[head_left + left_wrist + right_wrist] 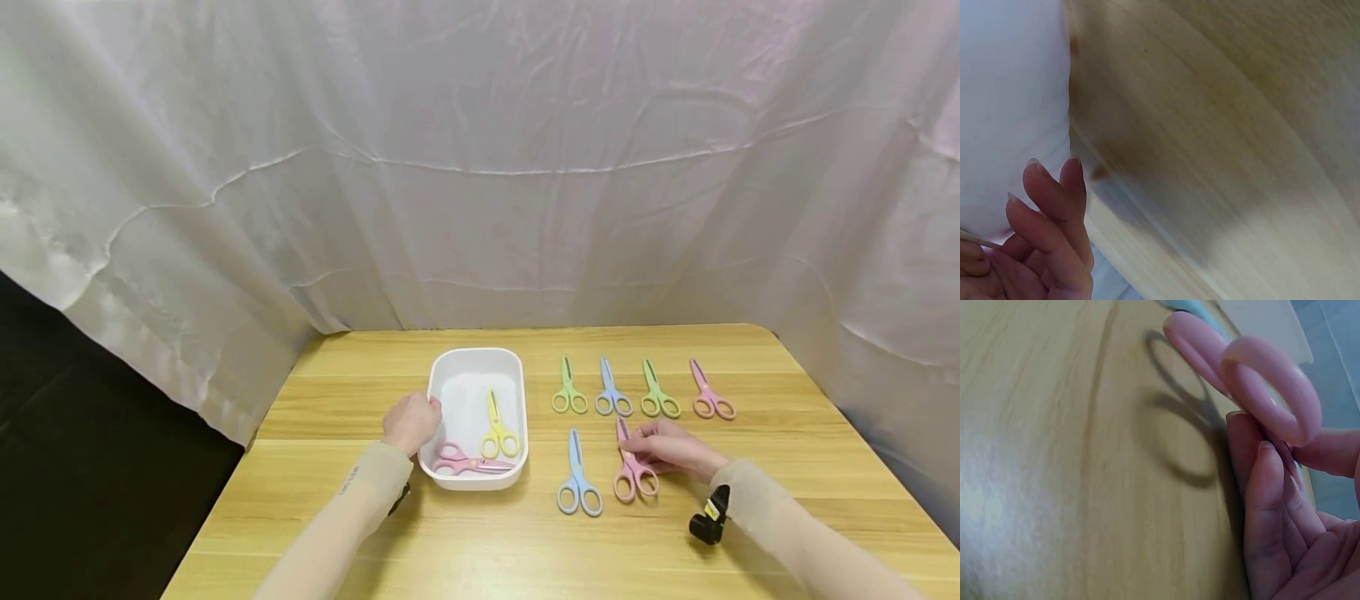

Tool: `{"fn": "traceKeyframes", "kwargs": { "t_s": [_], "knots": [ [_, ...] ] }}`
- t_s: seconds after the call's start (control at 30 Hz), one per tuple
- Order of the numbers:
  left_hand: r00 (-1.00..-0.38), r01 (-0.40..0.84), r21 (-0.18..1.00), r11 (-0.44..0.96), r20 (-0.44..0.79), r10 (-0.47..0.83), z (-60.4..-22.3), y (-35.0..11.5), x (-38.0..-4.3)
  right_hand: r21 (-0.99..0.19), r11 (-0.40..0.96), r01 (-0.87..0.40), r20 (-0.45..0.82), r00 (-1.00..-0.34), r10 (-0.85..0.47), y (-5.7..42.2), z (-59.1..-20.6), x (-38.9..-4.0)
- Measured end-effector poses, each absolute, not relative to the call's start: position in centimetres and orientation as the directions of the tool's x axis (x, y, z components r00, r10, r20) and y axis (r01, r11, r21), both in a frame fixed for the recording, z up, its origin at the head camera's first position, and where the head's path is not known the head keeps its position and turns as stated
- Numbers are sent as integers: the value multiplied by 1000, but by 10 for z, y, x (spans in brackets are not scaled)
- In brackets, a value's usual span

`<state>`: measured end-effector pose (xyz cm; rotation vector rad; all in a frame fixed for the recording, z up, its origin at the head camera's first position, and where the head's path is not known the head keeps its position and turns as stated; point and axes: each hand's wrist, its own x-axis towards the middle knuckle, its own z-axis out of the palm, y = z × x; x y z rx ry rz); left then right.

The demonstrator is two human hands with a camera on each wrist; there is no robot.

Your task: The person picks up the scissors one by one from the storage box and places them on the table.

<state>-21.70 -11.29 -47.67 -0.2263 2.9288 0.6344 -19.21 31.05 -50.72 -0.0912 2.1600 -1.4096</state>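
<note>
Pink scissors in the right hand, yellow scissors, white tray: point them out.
Held pink scissors (632, 464), head view: where the handles meet.
Yellow scissors (497, 428), head view: where blades meet handles.
White tray (459, 412), head view: bare floor.

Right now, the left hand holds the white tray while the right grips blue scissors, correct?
Not quite: the right hand grips pink scissors, not blue, as the head view shows. The left hand does hold the white tray.

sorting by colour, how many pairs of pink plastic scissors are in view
3: a first pair held in the right hand, a second pair lying in the white rectangular tray, a third pair far right on the wooden tabletop. None appears hidden.
</note>
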Motion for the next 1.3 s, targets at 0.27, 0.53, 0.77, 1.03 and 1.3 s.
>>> {"fn": "traceKeyframes", "kwargs": {
  "t_s": [0.27,0.53,0.77,1.03,1.3],
  "knots": [
    [-982,-161,404,900,-157,-105,-477,-113,-218,-833,522,182,-392,-861,-324,308,-505,-191],
    [-982,-163,409,898,-157,-107,-477,-114,-218,-797,597,93,-369,-857,-360,310,-503,-191],
    [-981,-165,406,899,-158,-109,-478,-114,-218,-764,643,46,-371,-847,-380,313,-498,-191],
    [-982,-164,411,897,-158,-107,-479,-114,-218,-732,680,32,-392,-837,-382,317,-494,-190],
    [-980,-172,412,895,-163,-114,-479,-114,-218,-720,694,-1,-383,-833,-398,316,-497,-195]
  ]
}}
